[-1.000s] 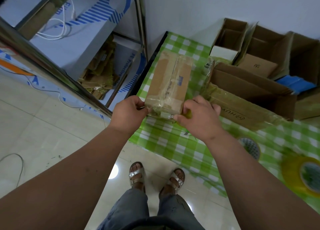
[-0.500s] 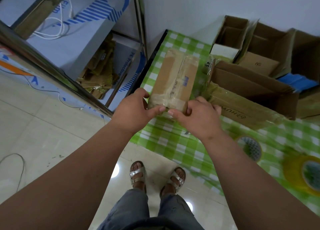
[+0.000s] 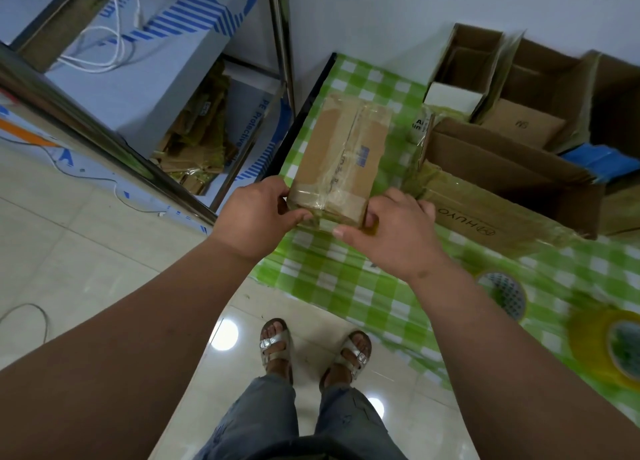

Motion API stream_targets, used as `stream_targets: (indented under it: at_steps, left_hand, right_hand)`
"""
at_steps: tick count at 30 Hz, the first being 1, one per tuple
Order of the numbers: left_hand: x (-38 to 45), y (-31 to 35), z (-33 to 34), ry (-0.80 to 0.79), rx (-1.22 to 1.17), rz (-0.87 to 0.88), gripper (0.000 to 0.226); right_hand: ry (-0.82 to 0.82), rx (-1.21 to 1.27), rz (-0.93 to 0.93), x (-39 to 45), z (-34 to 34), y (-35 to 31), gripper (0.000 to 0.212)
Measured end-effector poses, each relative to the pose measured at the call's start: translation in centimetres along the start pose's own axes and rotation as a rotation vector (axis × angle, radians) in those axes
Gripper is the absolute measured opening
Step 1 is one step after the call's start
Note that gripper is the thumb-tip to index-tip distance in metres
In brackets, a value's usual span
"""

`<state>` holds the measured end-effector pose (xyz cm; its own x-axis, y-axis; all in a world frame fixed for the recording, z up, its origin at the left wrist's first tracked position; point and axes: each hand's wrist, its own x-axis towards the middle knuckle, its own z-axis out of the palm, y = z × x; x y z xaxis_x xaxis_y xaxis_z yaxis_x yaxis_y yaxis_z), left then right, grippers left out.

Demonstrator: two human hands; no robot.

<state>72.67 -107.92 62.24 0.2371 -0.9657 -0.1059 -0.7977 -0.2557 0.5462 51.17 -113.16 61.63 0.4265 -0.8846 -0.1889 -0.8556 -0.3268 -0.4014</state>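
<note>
A small brown cardboard parcel [image 3: 341,154], wrapped in clear tape, lies on a table with a green checked cloth [image 3: 332,279]. My left hand [image 3: 256,213] grips its near left corner, thumb across the near end. My right hand [image 3: 391,231] holds the near right corner, thumb along the lower edge and fingers curled at the side. Both hands touch the parcel's near end only; the far end is free.
Open cardboard boxes [image 3: 512,161] crowd the table to the right of the parcel. Two tape rolls [image 3: 620,345] lie at the table's right. A metal shelf [image 3: 145,89] with cardboard scraps stands to the left. My sandalled feet [image 3: 311,348] stand on a tiled floor.
The parcel has slid slightly away from me and to the right. My left thumb has moved across the near end, and my right hand has shifted to the right corner.
</note>
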Motion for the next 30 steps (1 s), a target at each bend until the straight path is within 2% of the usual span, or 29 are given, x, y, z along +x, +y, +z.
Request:
stream_targets:
  at_steps: [3, 6, 9, 16, 23, 26, 30]
  left_hand:
    - [-0.3, 0.0, 0.3, 0.023, -0.014, -0.025, 0.040]
    - [-0.7, 0.2, 0.7, 0.059, -0.045, -0.103, 0.042]
    - [-1.2, 0.4, 1.0, 0.084, -0.056, -0.176, 0.040]
    - [-1.5, 1.1, 1.0, 0.054, -0.020, -0.128, 0.021]
    - [-1.5, 1.4, 0.4, 0.063, -0.039, -0.110, 0.021]
    - [-0.9, 1.5, -0.1, 0.054, -0.042, -0.103, 0.025]
    - [0.9, 2.2, -0.5, 0.012, 0.030, -0.079, 0.025]
  right_hand:
    - [-0.086, 0.151, 0.008, 0.2, -0.7, 0.5, 0.035]
    - [-0.100, 0.142, -0.012, 0.2, -1.0, 0.7, 0.024]
    - [-0.066, 0.107, -0.013, -0.2, -0.8, 0.5, 0.028]
    - [0.024, 0.025, -0.015, -0.5, -0.2, -0.4, 0.035]
    - [0.055, 0.072, -0.003, -0.5, 0.1, -1.1, 0.033]
    - [0.018, 0.126, 0.003, -0.6, 0.1, -1.4, 0.030]
    - [0.021, 0.226, -0.001, -1.1, 1.1, -2.1, 0.015]
